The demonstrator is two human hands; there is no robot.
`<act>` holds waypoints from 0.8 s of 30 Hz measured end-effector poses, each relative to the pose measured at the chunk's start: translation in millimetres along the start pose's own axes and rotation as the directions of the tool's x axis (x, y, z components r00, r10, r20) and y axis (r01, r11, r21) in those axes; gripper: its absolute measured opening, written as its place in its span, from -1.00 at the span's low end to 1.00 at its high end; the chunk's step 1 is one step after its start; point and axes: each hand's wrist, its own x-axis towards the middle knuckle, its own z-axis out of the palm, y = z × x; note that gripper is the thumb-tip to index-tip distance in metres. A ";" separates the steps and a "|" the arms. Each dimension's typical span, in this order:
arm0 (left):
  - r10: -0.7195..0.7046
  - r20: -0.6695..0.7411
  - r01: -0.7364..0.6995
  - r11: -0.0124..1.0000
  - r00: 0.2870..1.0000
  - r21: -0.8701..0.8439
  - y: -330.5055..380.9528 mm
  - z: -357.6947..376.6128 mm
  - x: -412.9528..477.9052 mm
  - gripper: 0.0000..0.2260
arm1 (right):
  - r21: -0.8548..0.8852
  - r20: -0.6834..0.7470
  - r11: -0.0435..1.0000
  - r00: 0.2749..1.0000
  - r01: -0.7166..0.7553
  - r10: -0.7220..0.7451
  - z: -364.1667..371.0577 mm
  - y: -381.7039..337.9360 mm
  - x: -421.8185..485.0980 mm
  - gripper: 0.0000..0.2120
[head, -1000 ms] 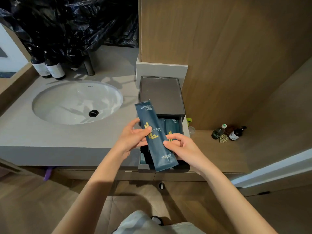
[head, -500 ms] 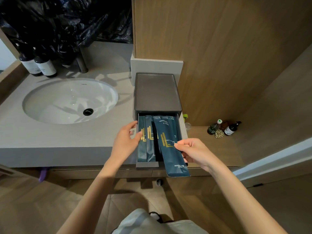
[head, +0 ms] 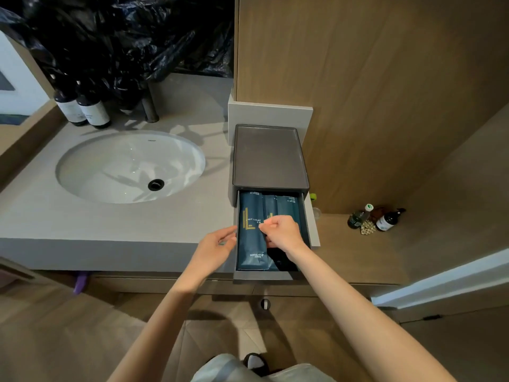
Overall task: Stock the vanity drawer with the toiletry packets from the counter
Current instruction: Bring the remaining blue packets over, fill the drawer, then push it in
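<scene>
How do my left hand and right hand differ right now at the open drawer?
The left hand is outside the grey pull-out drawer, beside its left wall; the right hand is over the dark blue toiletry packets inside it. The left hand's fingers are loosely spread and hold nothing; the right hand's fingers are curled down onto the packets, though whether they pinch one is unclear. Both are bare and reach toward the drawer.

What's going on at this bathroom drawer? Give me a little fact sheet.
Drawer: pulled open at the counter edge
Contents: blue packets, lying lengthwise side by side
Left hand: fingers relaxed, at drawer's left wall
Right hand: fingers curled, pinching one packet inside
Nearby: sink, dark bottles
</scene>
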 end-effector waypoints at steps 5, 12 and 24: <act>0.013 -0.003 -0.014 0.999 1.000 -0.039 -7.2 -0.1 -3.4 -0.66 | -0.078 -0.033 0.993 0.996 0.084 -0.087 6.9 7.5 0.2 -0.85; 0.017 -0.004 -0.017 0.998 1.000 -0.058 -10.7 1.6 -7.0 -0.68 | -0.424 0.025 0.822 0.912 0.380 -0.409 -10.1 9.7 7.6 -0.50; -0.003 -0.054 0.000 0.998 0.999 -0.056 -8.3 9.1 -10.8 -0.66 | -0.659 0.545 0.454 0.796 0.600 -0.261 -19.3 17.7 16.5 0.10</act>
